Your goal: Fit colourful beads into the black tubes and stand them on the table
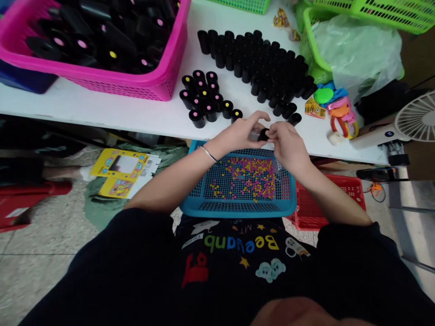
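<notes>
At the table's front edge, my left hand (238, 135) wraps its thumb and fingers round a small black plastic cylinder (263, 135). My right hand (289, 146) pinches its fingertips against the end of that cylinder; whatever they may hold is hidden. Just beyond my left hand stands a cluster of black cylinders (210, 110) with pink or yellow dots on their tops. Rows of undotted black cylinders (248, 72) stand farther back to the right. Below my hands, a blue basket (238, 209) sits at my lap with many tiny pink and yellow pieces (253, 174) scattered in it.
A pink basket (166, 86) full of dotted black cylinders occupies the left of the white table (136, 108). Green baskets (311, 40) stand at the back right. Colourful bands (340, 113) and a small fan (419, 117) lie at right. A red crate (346, 188) is below.
</notes>
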A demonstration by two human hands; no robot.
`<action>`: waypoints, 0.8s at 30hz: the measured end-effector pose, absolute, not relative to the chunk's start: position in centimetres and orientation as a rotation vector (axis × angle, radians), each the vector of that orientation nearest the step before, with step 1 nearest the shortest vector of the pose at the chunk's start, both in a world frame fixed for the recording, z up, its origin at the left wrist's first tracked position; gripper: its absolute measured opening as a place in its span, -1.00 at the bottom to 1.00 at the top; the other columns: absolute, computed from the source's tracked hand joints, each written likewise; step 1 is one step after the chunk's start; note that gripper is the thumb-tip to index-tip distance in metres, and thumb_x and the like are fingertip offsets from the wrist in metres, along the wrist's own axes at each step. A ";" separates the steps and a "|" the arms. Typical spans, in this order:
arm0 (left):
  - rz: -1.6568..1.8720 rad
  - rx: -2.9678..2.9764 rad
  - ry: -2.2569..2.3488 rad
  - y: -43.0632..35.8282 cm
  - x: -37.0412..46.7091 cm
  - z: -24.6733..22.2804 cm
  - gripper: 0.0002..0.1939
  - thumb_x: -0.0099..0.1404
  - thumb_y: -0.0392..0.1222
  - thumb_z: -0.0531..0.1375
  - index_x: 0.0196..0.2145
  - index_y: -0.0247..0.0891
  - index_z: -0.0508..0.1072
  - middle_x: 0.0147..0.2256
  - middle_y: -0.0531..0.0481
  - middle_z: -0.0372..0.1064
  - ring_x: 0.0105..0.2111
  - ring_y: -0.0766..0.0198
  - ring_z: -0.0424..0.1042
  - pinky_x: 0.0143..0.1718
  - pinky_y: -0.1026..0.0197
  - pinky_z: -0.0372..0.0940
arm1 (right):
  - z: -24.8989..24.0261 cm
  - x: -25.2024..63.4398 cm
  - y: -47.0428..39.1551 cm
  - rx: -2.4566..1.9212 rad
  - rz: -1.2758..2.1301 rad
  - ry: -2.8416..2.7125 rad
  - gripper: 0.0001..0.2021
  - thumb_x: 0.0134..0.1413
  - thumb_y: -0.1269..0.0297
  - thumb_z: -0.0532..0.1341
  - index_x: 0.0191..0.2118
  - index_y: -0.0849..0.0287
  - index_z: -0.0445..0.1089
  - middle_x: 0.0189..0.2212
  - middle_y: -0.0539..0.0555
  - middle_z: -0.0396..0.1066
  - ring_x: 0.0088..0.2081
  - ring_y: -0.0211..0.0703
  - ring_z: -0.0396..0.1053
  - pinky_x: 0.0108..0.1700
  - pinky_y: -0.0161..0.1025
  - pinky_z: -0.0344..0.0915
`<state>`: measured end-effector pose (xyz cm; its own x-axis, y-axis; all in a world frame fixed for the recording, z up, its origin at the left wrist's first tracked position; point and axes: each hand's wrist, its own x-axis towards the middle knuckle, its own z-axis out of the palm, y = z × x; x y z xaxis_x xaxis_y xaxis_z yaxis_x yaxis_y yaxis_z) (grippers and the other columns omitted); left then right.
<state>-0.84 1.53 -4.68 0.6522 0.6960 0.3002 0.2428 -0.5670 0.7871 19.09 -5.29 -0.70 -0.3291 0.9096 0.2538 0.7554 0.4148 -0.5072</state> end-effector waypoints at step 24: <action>0.798 2.659 1.237 -0.5 -4.8 -2.9 -0.73 0.36 -0.12 0.39 0.00 -0.11 0.58 0.15 -0.16 0.50 0.24 -0.27 0.32 0.22 -0.29 0.23 | -3.5 19.6 -10.0 -1.689 0.706 -2.534 -0.79 0.45 0.39 0.17 0.02 0.24 0.54 -0.10 0.22 0.57 -0.07 -0.03 0.57 0.07 -0.13 0.47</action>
<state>-4.82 -0.51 -2.85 0.5320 0.7370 0.4168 0.6835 -0.6644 0.3024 19.57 -10.01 -3.45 -0.4162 0.8794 -0.2310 0.8722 0.3144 -0.3747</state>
